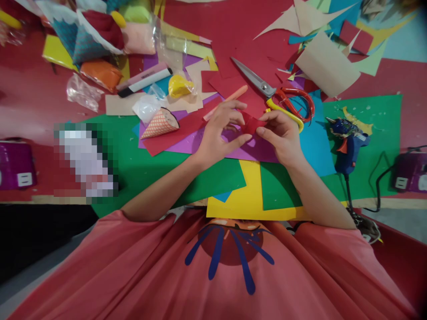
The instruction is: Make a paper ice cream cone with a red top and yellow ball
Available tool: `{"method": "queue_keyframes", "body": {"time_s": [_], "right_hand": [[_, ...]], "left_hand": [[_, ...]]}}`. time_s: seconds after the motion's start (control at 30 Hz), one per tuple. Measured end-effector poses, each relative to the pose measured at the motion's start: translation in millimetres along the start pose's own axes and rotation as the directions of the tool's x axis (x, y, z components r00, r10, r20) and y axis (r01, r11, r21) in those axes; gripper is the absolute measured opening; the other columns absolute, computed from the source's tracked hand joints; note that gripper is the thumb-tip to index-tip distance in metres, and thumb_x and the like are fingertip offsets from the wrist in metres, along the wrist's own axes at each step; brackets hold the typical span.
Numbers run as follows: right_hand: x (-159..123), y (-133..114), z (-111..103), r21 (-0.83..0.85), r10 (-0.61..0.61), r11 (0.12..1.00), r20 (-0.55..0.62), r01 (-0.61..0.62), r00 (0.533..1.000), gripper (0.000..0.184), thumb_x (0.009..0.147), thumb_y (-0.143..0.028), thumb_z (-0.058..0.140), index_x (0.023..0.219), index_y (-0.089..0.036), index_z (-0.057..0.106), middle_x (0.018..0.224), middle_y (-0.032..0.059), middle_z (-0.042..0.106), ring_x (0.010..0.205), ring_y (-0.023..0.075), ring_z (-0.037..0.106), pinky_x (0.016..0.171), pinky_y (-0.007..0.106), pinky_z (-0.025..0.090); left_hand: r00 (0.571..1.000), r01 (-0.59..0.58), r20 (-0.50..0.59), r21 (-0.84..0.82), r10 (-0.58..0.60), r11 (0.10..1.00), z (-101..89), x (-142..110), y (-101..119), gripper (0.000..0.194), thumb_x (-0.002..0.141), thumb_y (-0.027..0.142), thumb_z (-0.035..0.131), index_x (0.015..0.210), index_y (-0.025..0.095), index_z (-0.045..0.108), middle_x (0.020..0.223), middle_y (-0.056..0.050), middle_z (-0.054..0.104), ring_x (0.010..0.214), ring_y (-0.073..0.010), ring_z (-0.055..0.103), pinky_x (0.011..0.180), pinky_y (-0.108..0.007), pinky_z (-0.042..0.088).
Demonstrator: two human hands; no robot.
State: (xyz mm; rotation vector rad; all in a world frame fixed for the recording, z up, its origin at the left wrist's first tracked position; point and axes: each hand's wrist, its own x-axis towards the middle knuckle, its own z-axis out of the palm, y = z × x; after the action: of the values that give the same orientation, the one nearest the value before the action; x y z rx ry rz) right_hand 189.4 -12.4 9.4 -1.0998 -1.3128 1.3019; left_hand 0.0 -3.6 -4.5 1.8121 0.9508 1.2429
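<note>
A small curved piece of red paper (251,125) is held between my hands above the purple sheet (187,149). My right hand (283,137) pinches its right edge between thumb and fingers. On the other side, my left hand (220,131) curls loosely round it, fingertips at its left edge and thumb at its lower edge. A peach-coloured stick (239,93) lies just beyond my left fingers. Scissors with red and yellow handles (267,89) rest open-bladed behind my right hand. To the left sits a small checked cone (160,123).
A blue glue gun (347,149) with a cord lies right on green paper (383,129). Back left are a marker (145,81), bagged clay (101,74) and blue cones with white trim (80,35). Paper scraps (328,62) crowd the back right. A blurred-out object (86,162) lies left.
</note>
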Motion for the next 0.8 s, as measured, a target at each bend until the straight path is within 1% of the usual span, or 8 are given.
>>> {"method": "queue_keyframes", "body": {"time_s": [0.07, 0.13, 0.2, 0.3, 0.47, 0.57, 0.73, 0.8], "right_hand": [[0.0, 0.0, 0.1, 0.006, -0.006, 1.000, 0.003, 0.006, 1.000, 0.035, 0.074, -0.053, 0.081, 0.091, -0.027, 0.066, 0.087, -0.0034, 0.065, 0.069, 0.0090, 0.061, 0.059, 0.023, 0.057], [-0.1, -0.4, 0.0, 0.001, -0.025, 1.000, 0.015, 0.025, 1.000, 0.034, 0.074, -0.050, 0.082, 0.093, -0.027, 0.066, 0.094, -0.0030, 0.067, 0.079, 0.0108, 0.065, 0.064, 0.023, 0.059], [-0.1, -1.0, -0.4, -0.003, -0.054, 0.999, 0.039, 0.054, 0.998, 0.033, 0.074, -0.048, 0.083, 0.095, -0.028, 0.067, 0.098, -0.0031, 0.068, 0.088, 0.0123, 0.067, 0.071, 0.024, 0.061], [-0.2, -2.2, -1.2, 0.001, -0.073, 0.997, 0.070, 0.073, 0.995, 0.031, 0.074, -0.044, 0.083, 0.097, -0.028, 0.069, 0.098, -0.0033, 0.069, 0.091, 0.0122, 0.068, 0.075, 0.024, 0.061], [-1.0, -4.7, -1.3, -0.039, -0.054, 0.998, 0.076, 0.057, 0.996, 0.036, 0.073, -0.047, 0.083, 0.098, -0.027, 0.068, 0.100, -0.0022, 0.070, 0.092, 0.0136, 0.068, 0.080, 0.027, 0.062], [-1.6, -5.6, -0.5, -0.048, -0.082, 0.995, 0.068, 0.085, 0.994, 0.036, 0.073, -0.047, 0.083, 0.098, -0.028, 0.067, 0.099, -0.0024, 0.069, 0.091, 0.0137, 0.068, 0.080, 0.028, 0.062], [-3.2, -5.5, -0.9, -0.043, -0.081, 0.995, 0.083, 0.085, 0.993, 0.039, 0.077, -0.046, 0.080, 0.108, -0.031, 0.063, 0.093, -0.0030, 0.065, 0.083, 0.0133, 0.066, 0.072, 0.029, 0.061], [-4.3, -4.9, -1.5, -0.066, -0.075, 0.994, 0.087, 0.081, 0.993, 0.042, 0.078, -0.046, 0.079, 0.113, -0.032, 0.061, 0.090, -0.0032, 0.063, 0.082, 0.0136, 0.065, 0.072, 0.030, 0.060]], "left_hand": [[0.998, -0.063, 0.028, 0.059, 0.061, 0.996, -0.9, 1.0, 0.6, 0.031, 0.084, 0.050, 0.073, 0.095, 0.025, 0.059, 0.121, -0.006, 0.064, 0.110, -0.0179, 0.064, 0.077, -0.029, 0.057], [0.997, -0.069, 0.047, 0.079, 0.065, 0.994, -1.9, 2.3, 1.0, 0.029, 0.083, 0.049, 0.074, 0.093, 0.024, 0.061, 0.118, -0.006, 0.066, 0.109, -0.0184, 0.064, 0.081, -0.032, 0.058], [0.998, -0.023, 0.065, 0.049, 0.019, 0.999, -2.7, 3.0, 1.7, 0.028, 0.085, 0.048, 0.073, 0.093, 0.023, 0.063, 0.116, -0.006, 0.067, 0.108, -0.0183, 0.065, 0.083, -0.034, 0.058], [0.994, 0.060, 0.098, -0.034, -0.056, 0.998, -3.0, 3.6, 3.4, 0.029, 0.086, 0.049, 0.071, 0.092, 0.022, 0.064, 0.116, -0.006, 0.067, 0.111, -0.0182, 0.065, 0.086, -0.033, 0.058], [0.989, 0.106, 0.121, -0.153, -0.088, 0.983, -4.1, 5.5, 6.0, 0.029, 0.086, 0.052, 0.070, 0.091, 0.023, 0.065, 0.112, -0.005, 0.069, 0.108, -0.0168, 0.067, 0.089, -0.033, 0.058], [0.985, 0.136, 0.132, -0.194, -0.111, 0.972, -4.6, 6.9, 5.7, 0.032, 0.086, 0.056, 0.067, 0.092, 0.024, 0.066, 0.110, -0.004, 0.070, 0.107, -0.0164, 0.067, 0.090, -0.034, 0.058], [0.990, 0.132, 0.065, -0.189, -0.122, 0.973, -1.6, 6.6, -0.7, 0.033, 0.089, 0.057, 0.062, 0.090, 0.024, 0.064, 0.109, -0.004, 0.070, 0.107, -0.0159, 0.068, 0.088, -0.033, 0.058], [0.992, 0.129, 0.029, -0.165, -0.126, 0.978, 0.0, 5.7, -3.3, 0.036, 0.090, 0.059, 0.060, 0.089, 0.023, 0.064, 0.104, -0.004, 0.071, 0.105, -0.0160, 0.068, 0.085, -0.031, 0.058]]}}
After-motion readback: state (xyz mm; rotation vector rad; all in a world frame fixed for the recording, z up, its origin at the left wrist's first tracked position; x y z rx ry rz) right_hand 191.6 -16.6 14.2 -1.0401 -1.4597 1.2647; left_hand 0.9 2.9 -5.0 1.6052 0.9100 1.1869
